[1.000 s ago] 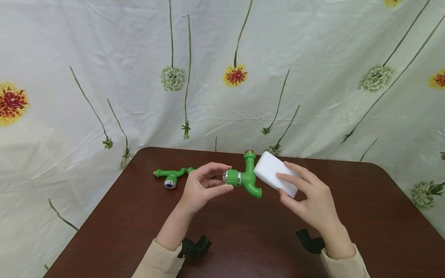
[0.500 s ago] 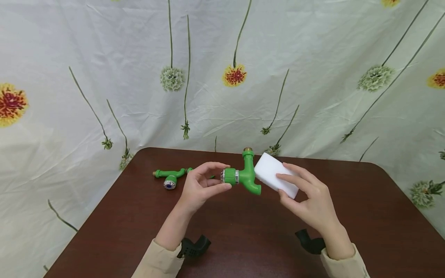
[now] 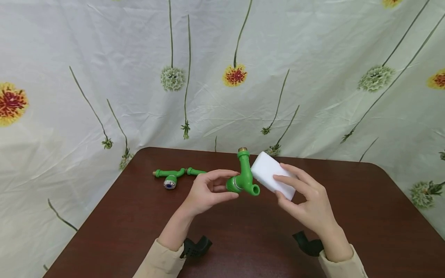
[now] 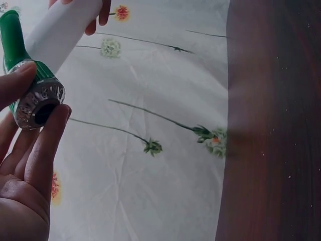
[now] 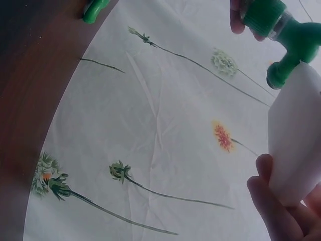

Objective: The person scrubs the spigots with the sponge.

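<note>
My left hand point(image 3: 207, 192) grips a green faucet point(image 3: 245, 173) by its ribbed knob, above the table. The faucet's brass-threaded end points up and its spout opening faces toward me. In the left wrist view, thumb and fingers close around the silver-rimmed knob point(image 4: 41, 103). My right hand point(image 3: 309, 197) pinches a white sponge block point(image 3: 272, 173) between thumb and fingers. The sponge's left edge is right at the side of the faucet body. From the right wrist, the sponge point(image 5: 296, 135) overlaps the green faucet point(image 5: 296, 42) near its spout.
On the dark brown table point(image 3: 264, 239) behind my left hand lies another green faucet point(image 3: 170, 177). Beside it is a further green faucet point(image 3: 195, 171), partly hidden by that hand. A white flowered cloth point(image 3: 208, 104) hangs behind the table. Black wrist mounts point(image 3: 197, 247) sit at both wrists.
My left hand has turned the faucet so its spout swings from pointing right to facing me. The sponge has shifted slightly left, staying beside the faucet body.
</note>
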Demonstrator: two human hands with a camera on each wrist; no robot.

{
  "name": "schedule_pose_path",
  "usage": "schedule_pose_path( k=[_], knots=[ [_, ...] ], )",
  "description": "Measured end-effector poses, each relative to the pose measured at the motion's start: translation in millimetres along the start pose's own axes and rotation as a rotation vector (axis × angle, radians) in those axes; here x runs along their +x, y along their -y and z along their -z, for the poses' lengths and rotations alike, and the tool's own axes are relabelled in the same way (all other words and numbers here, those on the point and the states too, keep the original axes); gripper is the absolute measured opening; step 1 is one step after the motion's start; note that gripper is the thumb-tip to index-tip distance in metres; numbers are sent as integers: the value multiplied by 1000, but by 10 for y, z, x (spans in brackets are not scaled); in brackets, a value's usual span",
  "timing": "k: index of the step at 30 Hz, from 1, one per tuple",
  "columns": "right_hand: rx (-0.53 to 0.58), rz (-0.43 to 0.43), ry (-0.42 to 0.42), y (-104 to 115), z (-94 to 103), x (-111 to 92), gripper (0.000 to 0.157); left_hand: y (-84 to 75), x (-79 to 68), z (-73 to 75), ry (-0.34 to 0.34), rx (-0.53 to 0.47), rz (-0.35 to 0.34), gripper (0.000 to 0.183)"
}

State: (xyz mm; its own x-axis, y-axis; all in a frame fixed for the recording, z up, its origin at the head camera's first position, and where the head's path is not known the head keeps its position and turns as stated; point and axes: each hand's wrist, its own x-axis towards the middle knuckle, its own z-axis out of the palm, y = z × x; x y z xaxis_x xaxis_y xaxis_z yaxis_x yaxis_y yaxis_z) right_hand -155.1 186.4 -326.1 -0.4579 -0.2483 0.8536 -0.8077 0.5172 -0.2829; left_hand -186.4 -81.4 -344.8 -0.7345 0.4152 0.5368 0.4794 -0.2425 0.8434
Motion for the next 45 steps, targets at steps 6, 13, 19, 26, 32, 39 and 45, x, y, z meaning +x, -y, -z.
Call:
schedule_pose_path(
  k=[6, 13, 19, 26, 32, 39, 45],
  knots=[
    [82, 60, -8, 71, -4, 31, 27, 20, 1, -4, 17, -25, 6, 45],
    [15, 93, -7, 32, -58, 18, 28, 39, 0, -40, 68, -49, 0, 46],
    [-59, -33, -93, -18, -12, 4, 26, 23, -2, -45, 67, -46, -3, 46],
    [107, 80, -32, 122, -29, 58, 30, 14, 4, -55, 67, -42, -18, 45],
    [19, -28, -50, 6, -43, -11, 25, -11, 4, -65, 60, -7, 4, 44],
    [48, -83, -94, 46, -14, 1, 35, 4, 12, -71, 77, 1, -13, 44],
    [-16, -69, -102, 91, -47, 10, 27, 26, 8, -85, 81, 8, -35, 44]
  ],
)
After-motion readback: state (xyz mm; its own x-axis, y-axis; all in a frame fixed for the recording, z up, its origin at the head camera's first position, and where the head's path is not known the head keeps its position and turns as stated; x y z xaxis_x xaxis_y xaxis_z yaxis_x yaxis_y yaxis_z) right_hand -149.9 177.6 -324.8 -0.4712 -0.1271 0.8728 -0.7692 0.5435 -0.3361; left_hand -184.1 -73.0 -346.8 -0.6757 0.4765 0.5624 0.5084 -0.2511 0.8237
